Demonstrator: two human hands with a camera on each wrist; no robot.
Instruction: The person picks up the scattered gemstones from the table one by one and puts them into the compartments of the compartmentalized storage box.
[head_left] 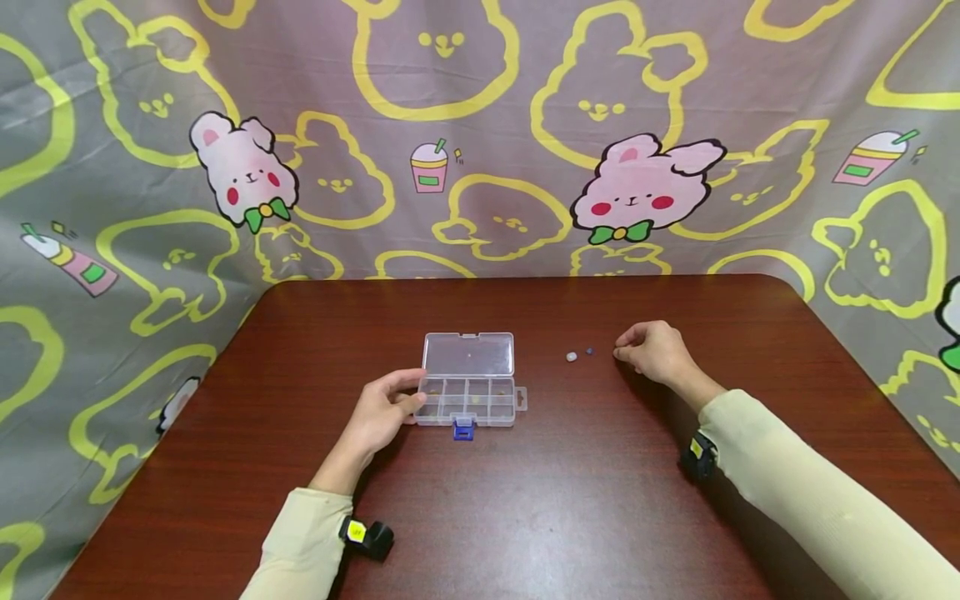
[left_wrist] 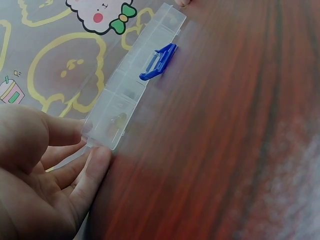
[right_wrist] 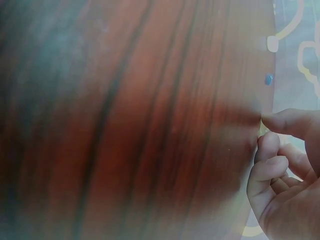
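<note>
A clear plastic compartment box (head_left: 492, 422) stands on the table with its lid (head_left: 468, 355) raised and its blue latch (head_left: 463, 431) hanging down in front. My left hand (head_left: 381, 414) grips the box's left end between thumb and fingers. A few small coloured bits lie inside, one of them yellowish (left_wrist: 120, 121). Farther right, my right hand (head_left: 657, 352) has thumb and forefinger brought down to the tabletop around a small yellowish piece (right_wrist: 263, 128), mostly hidden by the fingertips. Left of those fingertips lie a small blue bead (head_left: 589, 351) and a larger whitish bead (head_left: 572, 357).
The dark red-brown wooden table (head_left: 570, 500) has rounded far corners. Behind it and along both sides hangs a grey curtain (head_left: 510, 150) with rabbit and drink-cup drawings. A hang tab (head_left: 521, 398) sticks out from the box's right end.
</note>
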